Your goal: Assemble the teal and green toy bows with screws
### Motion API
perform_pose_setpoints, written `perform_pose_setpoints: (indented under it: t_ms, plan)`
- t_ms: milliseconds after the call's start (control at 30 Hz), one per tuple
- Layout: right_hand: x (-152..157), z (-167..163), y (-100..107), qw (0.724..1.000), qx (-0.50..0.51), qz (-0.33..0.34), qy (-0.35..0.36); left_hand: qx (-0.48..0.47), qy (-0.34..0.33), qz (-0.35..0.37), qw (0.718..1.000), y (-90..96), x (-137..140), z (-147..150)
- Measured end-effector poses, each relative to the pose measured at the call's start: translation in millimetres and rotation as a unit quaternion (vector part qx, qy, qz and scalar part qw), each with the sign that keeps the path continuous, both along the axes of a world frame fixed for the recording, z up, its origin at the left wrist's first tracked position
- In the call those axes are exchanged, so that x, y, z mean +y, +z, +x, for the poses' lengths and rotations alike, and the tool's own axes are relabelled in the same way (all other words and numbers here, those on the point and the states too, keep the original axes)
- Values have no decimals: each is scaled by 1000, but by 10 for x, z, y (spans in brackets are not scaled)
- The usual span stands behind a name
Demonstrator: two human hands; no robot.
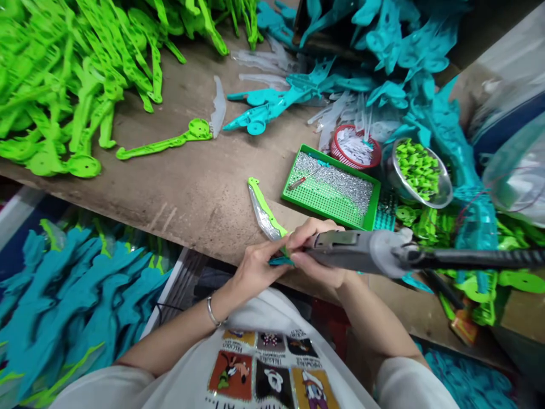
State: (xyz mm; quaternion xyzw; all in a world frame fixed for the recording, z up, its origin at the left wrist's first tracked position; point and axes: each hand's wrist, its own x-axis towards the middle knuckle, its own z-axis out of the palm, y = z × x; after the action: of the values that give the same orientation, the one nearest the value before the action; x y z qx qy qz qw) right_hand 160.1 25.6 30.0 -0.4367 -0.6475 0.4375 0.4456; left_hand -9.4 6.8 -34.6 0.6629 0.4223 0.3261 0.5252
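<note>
My right hand [313, 247] is wrapped round a grey electric screwdriver [353, 250], which lies almost level with its black cord [460, 258] running off to the right. Its tip is hidden by my fingers. Close against it, my left hand [258, 264] is closed on a plastic toy part [264, 210] with a lime-green edge and a clear blade-like piece. A bit of teal plastic shows under my fingers, and the hands cover the rest. Just beyond them sits a green perforated tray [287, 190] of small metal screws [336, 179], with a small screwdriver [304, 179] lying on them.
Lime-green parts [55, 85] are heaped at the left, teal parts [276, 102] at the back. A red basket [336, 153] holds white pieces; a metal bowl [445, 190] holds green ones. Teal pieces [85, 289] fill a container below left. One green part [166, 145] lies alone.
</note>
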Motion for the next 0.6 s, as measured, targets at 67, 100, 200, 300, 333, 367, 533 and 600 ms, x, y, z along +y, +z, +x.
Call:
perform_pose_setpoints:
  t_ms: [67, 100, 200, 300, 333, 367, 533, 600]
  plan:
    - [155, 82, 28, 997, 71, 31, 11, 17, 3, 5, 1000, -22, -7, 8]
    - [258, 117, 28, 992, 110, 65, -26, 24, 3, 10, 1000, -34, -13, 12]
    - [626, 199, -41, 948, 143, 168, -228, 37, 0, 35, 999, -65, -35, 23]
    - [940, 266, -176, 927, 120, 175, -311, 43, 4, 54, 998, -76, -58, 31]
    - [1009, 284, -222, 925, 124, 170, -316, 45, 7, 59, 997, -78, -64, 34]
    - [1060, 298, -262, 925, 128, 163, -319, 47, 9, 63, 997, -80, -69, 36]
    - [1137, 315, -373, 926, 107, 121, -341, 49, 17, 81, 995, -87, -80, 42]
    - [1152, 317, -396, 928, 127, 119, -329, 50, 20, 93, 994, -91, -80, 46]
